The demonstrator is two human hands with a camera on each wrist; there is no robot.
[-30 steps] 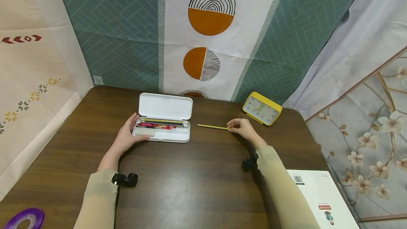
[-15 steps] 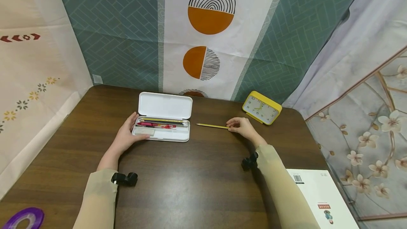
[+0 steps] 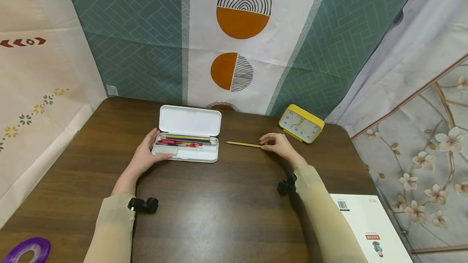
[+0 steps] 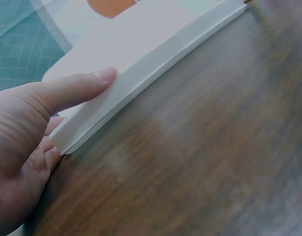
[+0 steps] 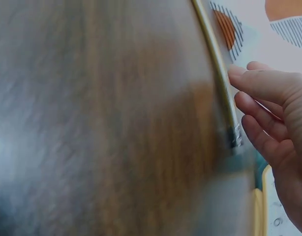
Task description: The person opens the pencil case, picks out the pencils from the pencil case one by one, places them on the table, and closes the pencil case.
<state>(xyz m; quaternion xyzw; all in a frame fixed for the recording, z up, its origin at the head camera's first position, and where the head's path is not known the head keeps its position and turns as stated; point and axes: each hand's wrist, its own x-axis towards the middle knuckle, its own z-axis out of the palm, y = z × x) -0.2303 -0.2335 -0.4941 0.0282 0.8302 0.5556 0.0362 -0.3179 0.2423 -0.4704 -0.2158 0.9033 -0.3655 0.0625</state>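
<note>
A white pencil case point(image 3: 199, 155) stands with its lid raised at the back left of the table. Inside lie several pencils point(image 3: 188, 137), red pens point(image 3: 179, 144) and a whitish eraser point(image 3: 166, 150). My left hand point(image 3: 145, 155) grips the case's left end, thumb point(image 4: 82, 88) over the front edge and fingers round the side. To the right, a yellow pencil point(image 3: 243, 144) lies with its point toward the case. My right hand point(image 3: 278, 147) is at its blunt end, fingers loosely bent beside it. In the right wrist view the pencil point(image 5: 217, 64) runs past the fingertips, not visibly pinched.
A yellow alarm clock point(image 3: 300, 124) stands behind the right hand. Under the right forearm lies a white book point(image 3: 369, 218) at the front right. A purple tape roll point(image 3: 43, 251) sits at the front left corner. Patterned fabric point(image 3: 135, 52) hangs behind the brown table point(image 3: 204, 206).
Almost nothing differs. The right hand has shifted very slightly left along the pencil. The left hand and the case hold their place.
</note>
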